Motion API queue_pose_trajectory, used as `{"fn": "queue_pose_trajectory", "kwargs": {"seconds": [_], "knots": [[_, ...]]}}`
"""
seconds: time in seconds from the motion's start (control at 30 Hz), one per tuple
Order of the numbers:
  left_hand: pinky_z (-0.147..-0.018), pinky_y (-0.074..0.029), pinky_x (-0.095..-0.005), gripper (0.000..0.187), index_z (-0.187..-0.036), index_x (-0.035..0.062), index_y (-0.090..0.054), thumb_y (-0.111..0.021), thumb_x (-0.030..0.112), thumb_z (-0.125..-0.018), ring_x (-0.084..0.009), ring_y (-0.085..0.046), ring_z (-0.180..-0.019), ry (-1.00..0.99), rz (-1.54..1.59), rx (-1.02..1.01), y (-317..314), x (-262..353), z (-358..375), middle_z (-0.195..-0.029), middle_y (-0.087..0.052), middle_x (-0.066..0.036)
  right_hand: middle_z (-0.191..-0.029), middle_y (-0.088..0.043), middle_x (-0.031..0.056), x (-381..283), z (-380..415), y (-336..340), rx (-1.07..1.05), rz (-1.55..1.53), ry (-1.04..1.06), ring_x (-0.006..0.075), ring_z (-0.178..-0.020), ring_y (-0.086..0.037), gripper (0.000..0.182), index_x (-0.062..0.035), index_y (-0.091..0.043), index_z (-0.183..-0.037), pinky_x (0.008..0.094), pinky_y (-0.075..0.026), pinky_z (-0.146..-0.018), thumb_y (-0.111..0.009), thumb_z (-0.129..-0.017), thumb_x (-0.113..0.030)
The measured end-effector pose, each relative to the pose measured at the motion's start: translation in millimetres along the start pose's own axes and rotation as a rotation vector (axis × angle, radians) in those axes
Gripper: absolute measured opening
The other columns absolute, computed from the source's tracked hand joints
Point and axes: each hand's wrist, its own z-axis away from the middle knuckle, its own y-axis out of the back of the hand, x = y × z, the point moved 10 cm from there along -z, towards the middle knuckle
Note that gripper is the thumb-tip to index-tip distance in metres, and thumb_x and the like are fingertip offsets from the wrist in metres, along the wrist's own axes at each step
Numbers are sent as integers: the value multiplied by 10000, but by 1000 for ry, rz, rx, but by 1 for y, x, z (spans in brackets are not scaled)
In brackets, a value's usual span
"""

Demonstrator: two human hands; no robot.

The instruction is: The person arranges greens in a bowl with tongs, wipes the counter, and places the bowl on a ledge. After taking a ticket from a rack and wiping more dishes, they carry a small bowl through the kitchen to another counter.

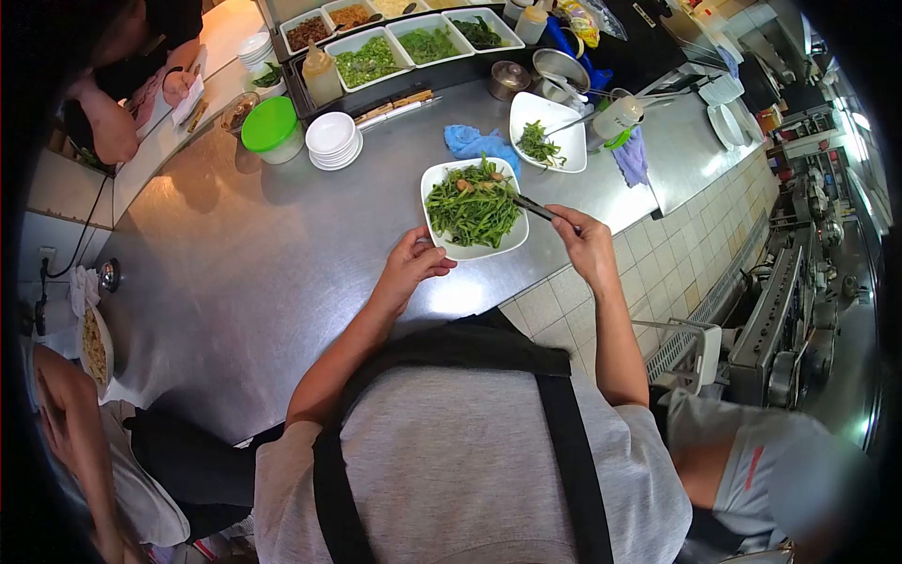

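Note:
A white square bowl [460, 252] heaped with cooked leafy greens [474, 211] stands on the steel counter in front of me. A few light brown pieces lie on top of the greens. My left hand [418, 260] has its fingers curled against the bowl's near left rim. In my right hand [584, 242] are dark tongs [536, 207], gripped at the handle end, their tips reaching into the greens from the right. Behind it, a second white bowl [571, 155] holds a smaller heap of greens and a metal utensil. A blue cloth [477, 141] lies crumpled between the two bowls.
Stacked white saucers [333, 141] and a green-lidded tub [272, 127] stand at the back left. Behind them are trays of chopped greens [366, 61]. A squeeze bottle [615, 122] and a purple cloth [631, 155] are to the right. Other people stand at both sides and across the counter.

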Motion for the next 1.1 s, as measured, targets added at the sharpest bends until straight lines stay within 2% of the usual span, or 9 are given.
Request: {"fn": "queue_pose_trajectory", "kwargs": {"seconds": [0.23, 0.33, 0.43, 0.53, 0.63, 0.67, 0.8, 0.87, 1.1], "knots": [[-786, -529, -306, 470, -1285, -14, -404, -609, 140, -891, -216, -643, -914, -27, -36, -21, -1, -5, -1, -1073, -607, -162, -784, -651, 122, -38, 5, 5, 95, 165, 296, 221, -598, -587, 224, -97, -688, -1076, 339, -468, -591, -632, -861, -125], [-782, -525, -303, 474, -1283, -13, -410, -619, 151, -890, -212, -642, -924, -24, -65, -26, -3, -5, 0, -1092, -607, -159, -748, -606, 106, -64, 15, 23, 120, 309, 262, 273, -648, -614, 232, -133, -682, -1070, 385, -492, -589, -632, -843, -146], [-787, -511, -308, 453, -1286, 20, -437, -591, 228, -914, -192, -634, -933, 85, -160, -122, -3, -11, -1, -1108, -607, -122, -714, -563, 76, -92, 32, 23, 113, 372, 410, 252, -596, -589, 261, -163, -678, -1083, 375, -486, -550, -645, -825, -142], [-749, -513, -301, 441, -1278, 33, -464, -550, 297, -937, -175, -634, -880, 102, -128, -23, 17, 0, -17, -1103, -606, -106, -732, -549, 47, -115, 52, 1, 44, 566, 575, 221, -600, -580, 327, -185, -658, -1120, 362, -472, -545, -627, -800, -125], [-668, -520, -281, 472, -1314, 23, -435, -523, 313, -951, -155, -627, -793, -23, -199, 63, 26, 36, -34, -1069, -604, -88, -772, -564, 32, -126, 62, -23, 46, 682, 725, 184, -655, -586, 367, -187, -640, -1146, 338, -452, -563, -589, -787, -131], [-615, -520, -268, 449, -1330, 56, -454, -509, 294, -954, -134, -613, -740, -37, -221, 100, 28, 42, -39, -1032, -612, -72, -808, -575, 32, -130, 62, -29, 21, 730, 743, 163, -721, -596, 393, -158, -621, -1172, 313, -440, -596, -541, -787, -143], [-537, -514, -240, 412, -1351, 130, -482, -488, 228, -951, -101, -601, -660, -54, -347, 40, 27, 39, -63, -915, -645, -46, -753, -539, 21, -148, 56, -44, 10, 814, 778, 166, -699, -585, 409, -168, -606, -1201, 324, -424, -590, -563, -795, -143], [-599, -544, -263, 379, -1326, 132, -509, -473, 243, -966, -93, -593, -690, -53, -383, 40, 27, 40, -62, -922, -633, -29, -772, -555, 28, -157, 53, -53, 0, 835, 842, 173, -712, -592, 398, -144, -607, -1191, 336, -420, -607, -538, -799, -141], [-599, -531, -234, 399, -1340, 110, -500, -503, 229, -959, -93, -614, -695, -104, -273, -24, 26, 40, -60, -960, -650, -39, -765, -595, 62, -178, 32, -74, -61, 820, 1054, 200, -703, -603, 287, -105, -650, -1078, 352, -426, -654, -557, -809, -138]]}}
